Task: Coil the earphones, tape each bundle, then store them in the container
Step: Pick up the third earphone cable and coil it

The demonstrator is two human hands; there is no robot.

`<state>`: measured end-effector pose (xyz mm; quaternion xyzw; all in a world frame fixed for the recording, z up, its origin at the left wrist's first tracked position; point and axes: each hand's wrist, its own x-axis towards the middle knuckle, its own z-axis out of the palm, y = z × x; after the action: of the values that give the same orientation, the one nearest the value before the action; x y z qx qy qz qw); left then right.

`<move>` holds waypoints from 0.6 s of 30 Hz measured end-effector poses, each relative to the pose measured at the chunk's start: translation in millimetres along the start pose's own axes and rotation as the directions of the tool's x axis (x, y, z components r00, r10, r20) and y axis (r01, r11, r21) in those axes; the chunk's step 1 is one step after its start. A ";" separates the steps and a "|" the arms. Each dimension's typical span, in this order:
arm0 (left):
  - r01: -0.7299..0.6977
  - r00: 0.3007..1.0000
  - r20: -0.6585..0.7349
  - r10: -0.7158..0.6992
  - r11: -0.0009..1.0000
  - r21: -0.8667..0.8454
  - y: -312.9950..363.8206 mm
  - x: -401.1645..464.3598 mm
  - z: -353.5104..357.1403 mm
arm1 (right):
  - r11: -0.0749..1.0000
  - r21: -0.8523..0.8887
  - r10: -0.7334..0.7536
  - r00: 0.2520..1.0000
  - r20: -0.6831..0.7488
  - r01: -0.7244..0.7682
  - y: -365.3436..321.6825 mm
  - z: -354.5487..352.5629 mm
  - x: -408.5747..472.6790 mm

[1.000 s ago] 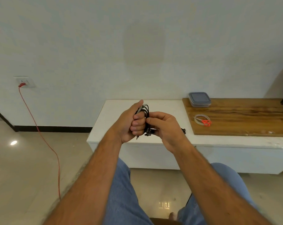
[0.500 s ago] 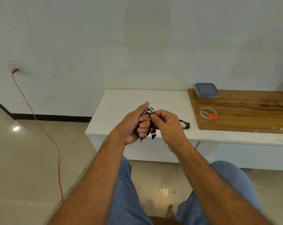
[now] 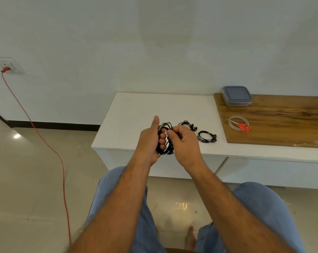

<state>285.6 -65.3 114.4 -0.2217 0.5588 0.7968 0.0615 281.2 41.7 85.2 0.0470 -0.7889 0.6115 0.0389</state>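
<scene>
My left hand (image 3: pixel 150 141) grips a coil of black earphones (image 3: pixel 168 138) wound round its fingers, thumb pointing up. My right hand (image 3: pixel 184 143) pinches the cable at the top of that coil. Both hands hover over the front edge of the white table (image 3: pixel 136 114). Two more black earphone bundles lie on the table to the right: one (image 3: pixel 188 124) just behind my right hand, another (image 3: pixel 207 136) nearer the wooden board. A roll of clear tape (image 3: pixel 234 119) lies on the board. The lidded plastic container (image 3: pixel 237 95) stands at the board's back left corner.
Red-handled scissors (image 3: pixel 243 127) lie across the tape roll on the wooden board (image 3: pixel 282 123). A red cable (image 3: pixel 45 141) runs from a wall socket (image 3: pixel 7 65) down across the floor at the left. My knees in blue jeans sit below the table edge.
The view has tilted down, so both hands appear lower and nearer the table's front edge. Two finished bundles on the table have come into sight. My right hand keeps working the cable on the coil.
</scene>
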 end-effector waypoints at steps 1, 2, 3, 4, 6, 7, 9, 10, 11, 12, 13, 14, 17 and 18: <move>-0.001 1.000 -0.018 0.001 1.000 0.000 -2.7 4.1 -0.3 | 1.000 -0.011 0.011 1.000 0.002 -0.011 3.6 1.3 3.5; -0.004 0.999 -0.033 0.004 1.000 0.001 -5.1 8.3 -0.8 | 1.000 -0.023 0.021 1.000 0.004 -0.021 6.8 2.5 6.8; -0.008 0.999 -0.045 0.008 1.000 0.002 -7.5 13.3 -1.3 | 0.999 -0.033 0.034 0.999 0.006 -0.033 10.3 4.2 10.4; -0.012 0.998 -0.056 0.012 1.000 0.004 -9.6 17.8 -2.2 | 0.998 -0.042 0.049 0.999 0.009 -0.049 14.0 6.3 14.1; -0.017 0.997 -0.080 0.018 1.000 0.009 -13.3 28.3 -4.3 | 0.996 -0.052 0.077 0.997 0.015 -0.076 20.5 11.0 21.7; -0.023 0.995 -0.095 0.024 1.000 0.009 -15.3 34.3 -5.4 | 0.995 -0.056 0.085 0.996 0.019 -0.084 23.2 13.8 25.6; -0.044 0.989 -0.139 0.046 0.999 0.014 -19.8 48.3 -9.5 | 0.993 -0.074 0.093 0.995 0.026 -0.091 29.1 20.2 33.7; -0.063 0.985 -0.162 0.065 0.998 0.019 -21.4 56.6 -13.1 | 0.992 -0.079 0.097 0.995 0.023 -0.095 32.0 24.0 38.0; -0.087 0.979 -0.180 0.090 0.996 0.023 -22.7 66.1 -17.7 | 0.992 -0.074 0.102 0.995 0.021 -0.101 35.0 27.7 42.8; -0.107 0.976 -0.188 0.109 0.994 0.022 -23.8 75.9 -22.6 | 0.992 -0.067 0.113 0.993 0.022 -0.111 38.2 31.1 47.9; -0.109 0.977 -0.182 0.110 0.994 0.015 -24.8 85.6 -28.1 | 0.990 -0.067 0.128 0.991 0.025 -0.126 41.6 34.3 54.1; -0.089 0.984 -0.157 0.089 0.996 0.006 -25.7 94.7 -33.2 | 0.987 -0.079 0.143 0.989 0.027 -0.140 45.9 37.0 61.4; -0.002 0.998 -0.063 0.011 0.991 0.134 -31.9 121.5 -49.5 | 0.973 -0.144 0.187 0.982 0.037 -0.180 62.3 43.7 88.0; 0.010 0.999 -0.042 -0.001 0.978 0.210 -33.8 129.8 -54.9 | 0.966 -0.169 0.206 0.977 0.049 -0.196 68.9 45.6 97.6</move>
<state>196.9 -122.6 15.2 -0.2320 0.6404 0.7283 0.0751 175.7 12.0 19.2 -0.0163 -0.8380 0.5435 -0.0460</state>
